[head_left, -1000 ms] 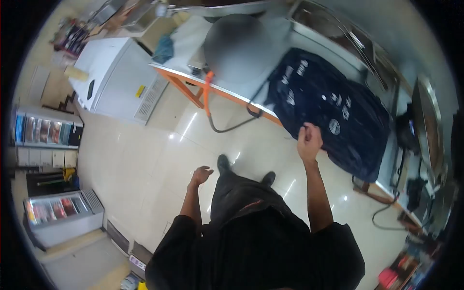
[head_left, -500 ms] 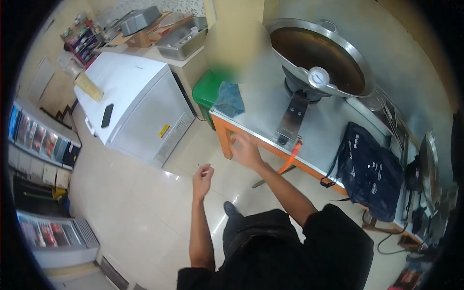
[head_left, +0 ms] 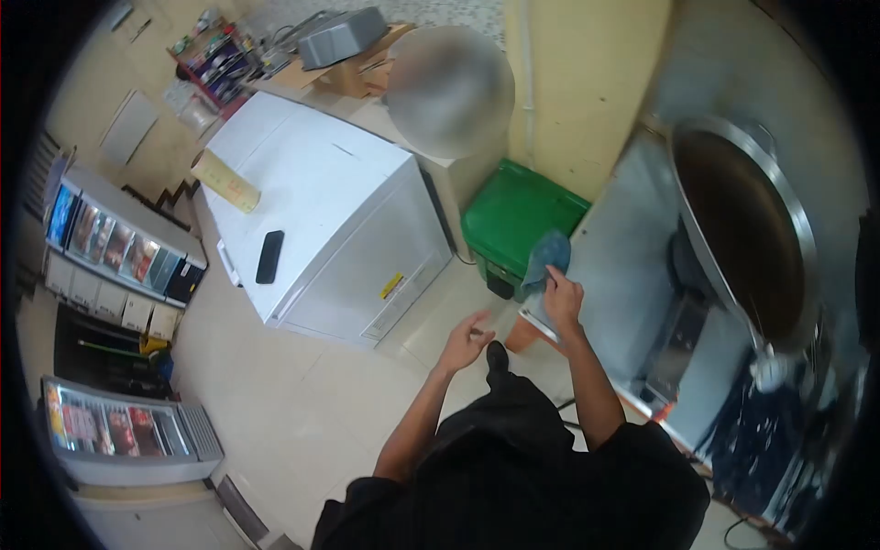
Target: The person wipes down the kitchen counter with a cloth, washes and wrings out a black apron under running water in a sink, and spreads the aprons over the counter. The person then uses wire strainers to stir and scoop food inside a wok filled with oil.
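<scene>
A blue cloth (head_left: 547, 257) shows at the corner of the metal-topped table (head_left: 610, 302), beside the green bin (head_left: 522, 206). My right hand (head_left: 565, 299) is closed on the lower part of the cloth, its index finger lying along the fabric. To the left, over the floor, my left hand (head_left: 466, 343) is held in the air with fingers loosely curved and apart. It looks to hold nothing, though its fingertips are slightly blurred.
A large wok (head_left: 747, 238) of dark liquid stands on a burner at right. A white chest freezer (head_left: 321, 202) bears a black phone (head_left: 269, 257) and a yellowish roll (head_left: 225, 181). The dark blue bag (head_left: 756, 440) lies near the table's front.
My view has swung left, so the wok and table now sit further right. My right hand has reached the blue cloth and closed on it. My left hand has come up nearer the table corner.
</scene>
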The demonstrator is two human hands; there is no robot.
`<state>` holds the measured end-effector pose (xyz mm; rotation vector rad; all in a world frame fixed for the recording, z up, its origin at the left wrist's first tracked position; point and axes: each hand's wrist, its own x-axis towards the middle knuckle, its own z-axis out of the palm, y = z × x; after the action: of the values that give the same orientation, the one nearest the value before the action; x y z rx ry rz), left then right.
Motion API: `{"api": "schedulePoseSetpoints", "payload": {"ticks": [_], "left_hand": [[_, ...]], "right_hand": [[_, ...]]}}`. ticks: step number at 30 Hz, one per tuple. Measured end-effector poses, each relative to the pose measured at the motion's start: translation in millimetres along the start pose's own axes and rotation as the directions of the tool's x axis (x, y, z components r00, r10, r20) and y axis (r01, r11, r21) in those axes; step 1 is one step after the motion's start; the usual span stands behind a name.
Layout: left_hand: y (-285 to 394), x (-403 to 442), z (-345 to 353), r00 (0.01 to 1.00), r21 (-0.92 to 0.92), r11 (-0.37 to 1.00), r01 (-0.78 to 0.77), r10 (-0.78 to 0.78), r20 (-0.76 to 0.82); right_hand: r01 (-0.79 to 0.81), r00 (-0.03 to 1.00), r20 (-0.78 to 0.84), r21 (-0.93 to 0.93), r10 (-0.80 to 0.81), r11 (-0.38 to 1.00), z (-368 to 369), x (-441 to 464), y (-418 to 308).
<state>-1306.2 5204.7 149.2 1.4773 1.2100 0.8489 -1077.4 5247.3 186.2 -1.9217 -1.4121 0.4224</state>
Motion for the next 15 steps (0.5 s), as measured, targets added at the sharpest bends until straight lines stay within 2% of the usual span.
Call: {"api": "schedulePoseSetpoints", "payload": {"ticks": [2, 3, 4, 5, 6, 7, 9, 10, 12, 13, 14, 15], "left_hand": [[22, 41, -7, 0.978, -0.096, 0.983, -0.154, 0.138, -0.156], [29, 58, -26, 0.975, -0.074, 0.98, -0.183, 0.171, -0.145], [36, 75, -46, 0.97, -0.052, 0.976, -0.212, 0.203, -0.135], [37, 87, -73, 0.981, 0.011, 0.983, -0.184, 0.185, -0.053], [37, 96, -97, 0.988, 0.065, 0.986, -0.155, 0.154, 0.022], [58, 99, -122, 0.983, 0.193, 0.971, -0.141, 0.159, -0.086], [68, 121, -183, 0.932, 0.354, 0.891, -0.283, 0.343, -0.118], [82, 133, -209, 0.895, 0.482, 0.833, -0.273, 0.403, -0.189], [79, 162, -274, 0.82, 0.641, 0.744, -0.188, 0.479, -0.315], [68, 173, -308, 0.834, 0.716, 0.698, -0.036, 0.416, -0.364], [61, 184, -337, 0.877, 0.699, 0.714, 0.047, 0.305, -0.37], [0, 185, -369, 0.861, 0.853, 0.484, 0.194, 0.333, -0.385]], "right_hand": [[0.033, 0.956, 0.276, 0.239, -0.101, 0.97, 13, 10, -41], [0.024, 0.908, 0.383, 0.362, -0.172, 0.932, 28, 15, -60], [0.026, 0.858, 0.405, 0.58, -0.316, 0.814, 58, 18, -68], [0.207, 0.815, 0.331, 0.601, -0.476, 0.772, 66, 28, -92], [0.121, 0.766, 0.433, 0.629, -0.475, 0.768, 72, 42, -112], [0.03, 0.706, 0.529, 0.642, -0.471, 0.766, 70, 55, -138], [0.255, 0.681, 0.341, 0.72, -0.648, 0.646, 79, 72, -187], [0.353, 0.659, 0.239, 0.739, -0.713, 0.574, 86, 77, -200], [0.134, 0.637, 0.525, 0.645, -0.564, 0.752, 102, 84, -196], [0.04, 0.609, 0.64, 0.566, -0.469, 0.823, 106, 89, -189], [0.02, 0.694, 0.595, 0.547, -0.406, 0.837, 107, 86, -178], [-0.002, 0.767, 0.546, 0.527, -0.336, 0.85, 105, 71, -163]]}}
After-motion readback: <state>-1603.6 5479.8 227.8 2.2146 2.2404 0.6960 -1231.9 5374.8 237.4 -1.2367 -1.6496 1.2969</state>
